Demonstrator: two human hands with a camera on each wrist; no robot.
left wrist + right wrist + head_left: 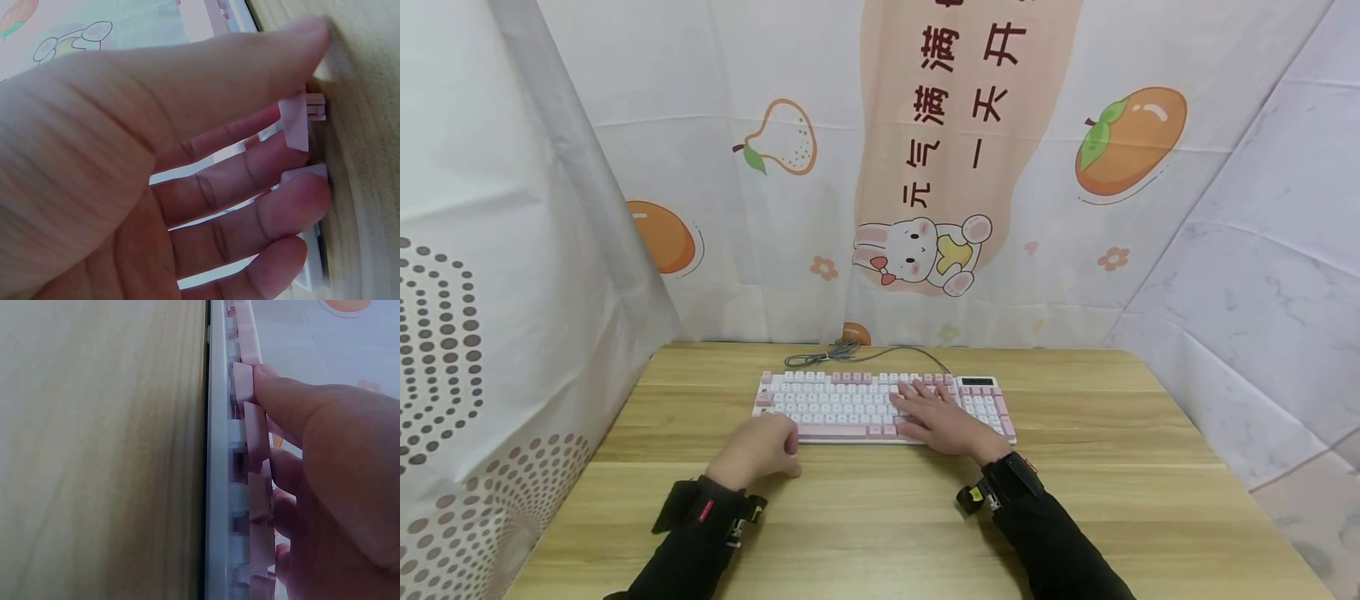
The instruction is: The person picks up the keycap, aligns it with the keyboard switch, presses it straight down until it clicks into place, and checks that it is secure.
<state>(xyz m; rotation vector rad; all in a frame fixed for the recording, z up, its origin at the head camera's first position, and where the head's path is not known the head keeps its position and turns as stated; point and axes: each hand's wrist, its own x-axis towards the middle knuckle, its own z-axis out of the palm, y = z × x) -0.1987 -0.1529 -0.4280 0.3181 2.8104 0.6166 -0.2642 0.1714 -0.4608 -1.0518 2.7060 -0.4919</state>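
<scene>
A white-and-pink keyboard point(838, 410) lies flat on the wooden table. At its front left corner, my left hand point(760, 446) has its fingers curled, hiding that corner from above. In the left wrist view, a small pink keycap point(295, 122) sits between the thumb and a fingertip, a stem pointing from it toward the table. A second pink edge point(306, 172) shows behind another finger; whether it is held I cannot tell. My right hand point(943, 419) rests on the right-centre keys with its fingers spread. Its thumb touches the front row of pink keys point(256, 434).
Behind the keyboard lies a bundled grey cable point(827, 356), running to the keyboard's back edge. A printed white curtain point(775, 250) hangs behind the table, with more cloth at both sides. Bare wood point(865, 525) shows in front of the keyboard.
</scene>
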